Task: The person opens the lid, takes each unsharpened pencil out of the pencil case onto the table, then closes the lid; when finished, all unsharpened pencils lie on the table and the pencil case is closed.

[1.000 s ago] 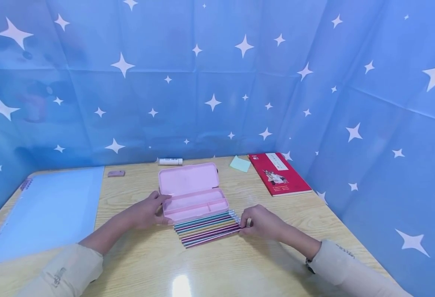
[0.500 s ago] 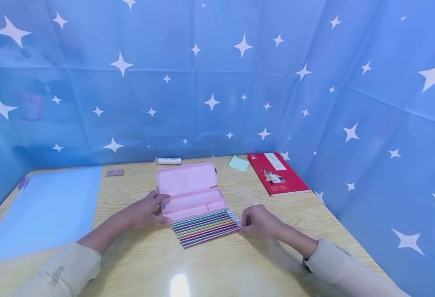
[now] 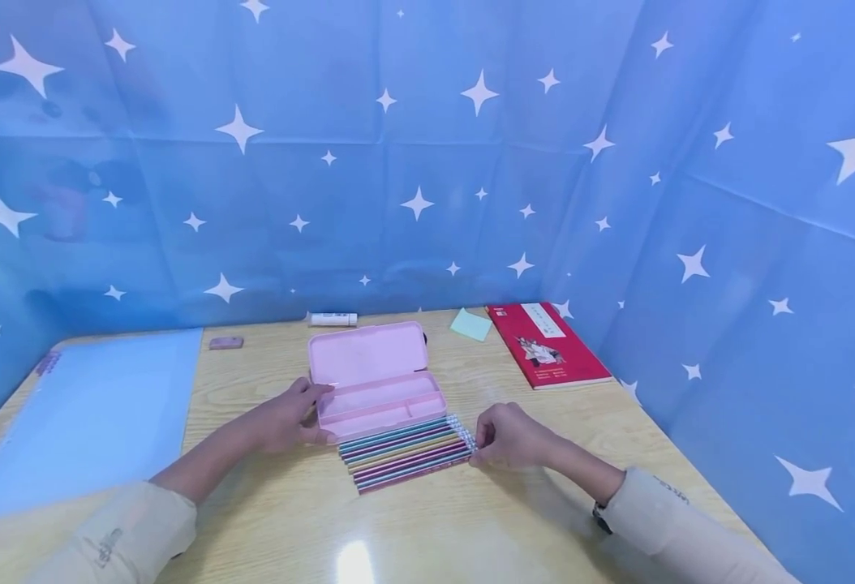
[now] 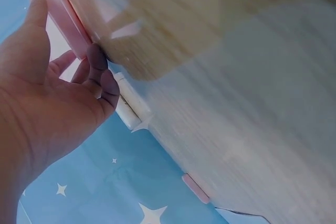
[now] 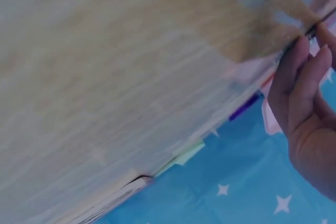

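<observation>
A pink pencil case (image 3: 369, 354) lies open on the table, its lid tipped back and its divided tray showing. My left hand (image 3: 290, 418) holds the tray's left end, thumb at the front corner and fingers at the side. In the left wrist view, fingers of that hand reach along the pink case (image 4: 63, 17). Several striped pencils (image 3: 407, 453) lie side by side in front of the case, silvery ends to the right. With thumb and fingertips my right hand (image 3: 513, 436) pinches the right end of the nearest pencil; the right wrist view shows these fingertips (image 5: 300, 51) close together.
A white tube (image 3: 333, 319) and a purplish eraser (image 3: 226, 343) lie behind the case. Green sticky notes (image 3: 471, 324) and a red booklet (image 3: 547, 345) are at the back right. A large pale sheet (image 3: 92, 414) covers the left side. Blue star-patterned cloth hangs behind.
</observation>
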Motion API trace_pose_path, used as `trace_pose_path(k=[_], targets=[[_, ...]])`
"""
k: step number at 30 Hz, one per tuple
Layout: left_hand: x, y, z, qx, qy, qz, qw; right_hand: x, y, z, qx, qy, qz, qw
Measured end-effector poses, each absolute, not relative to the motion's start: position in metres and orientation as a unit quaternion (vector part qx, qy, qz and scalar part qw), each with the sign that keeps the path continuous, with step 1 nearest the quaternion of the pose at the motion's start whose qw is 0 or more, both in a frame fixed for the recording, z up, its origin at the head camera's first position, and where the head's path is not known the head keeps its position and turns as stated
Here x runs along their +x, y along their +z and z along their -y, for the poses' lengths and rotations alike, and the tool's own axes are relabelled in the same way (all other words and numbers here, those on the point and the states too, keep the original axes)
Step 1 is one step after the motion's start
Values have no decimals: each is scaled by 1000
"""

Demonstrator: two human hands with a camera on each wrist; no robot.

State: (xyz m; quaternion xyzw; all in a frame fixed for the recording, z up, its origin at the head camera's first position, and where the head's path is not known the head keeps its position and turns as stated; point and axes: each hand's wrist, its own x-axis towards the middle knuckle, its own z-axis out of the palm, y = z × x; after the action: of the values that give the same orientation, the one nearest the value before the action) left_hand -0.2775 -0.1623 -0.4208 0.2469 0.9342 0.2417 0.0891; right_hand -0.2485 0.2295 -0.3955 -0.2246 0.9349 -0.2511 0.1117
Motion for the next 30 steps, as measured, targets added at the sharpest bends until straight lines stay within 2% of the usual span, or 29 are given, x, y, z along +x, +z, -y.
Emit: trace_pose_path(k=[6, 11, 14, 19, 23, 30], targets=[[-279, -421, 161, 248, 266, -928, 83, -264, -377, -229, -245, -239, -932, 120], [-279, -421, 163, 210, 313, -921, 95, -301, -369, -216, -282, -271, -910, 137], [-280, -424, 164, 208, 354, -906, 101, -328, -373, -209, -282, -294, -898, 165], [-284, -429, 164, 234, 399, -881, 101, -360, -388, -206, -279, -293, -880, 248], [-286, -430, 164, 213, 401, -884, 108, -371, -398, -204, -299, -298, -862, 279], [-287, -428, 167, 165, 416, -885, 132, -376, -402, -203, -297, -315, -860, 270]])
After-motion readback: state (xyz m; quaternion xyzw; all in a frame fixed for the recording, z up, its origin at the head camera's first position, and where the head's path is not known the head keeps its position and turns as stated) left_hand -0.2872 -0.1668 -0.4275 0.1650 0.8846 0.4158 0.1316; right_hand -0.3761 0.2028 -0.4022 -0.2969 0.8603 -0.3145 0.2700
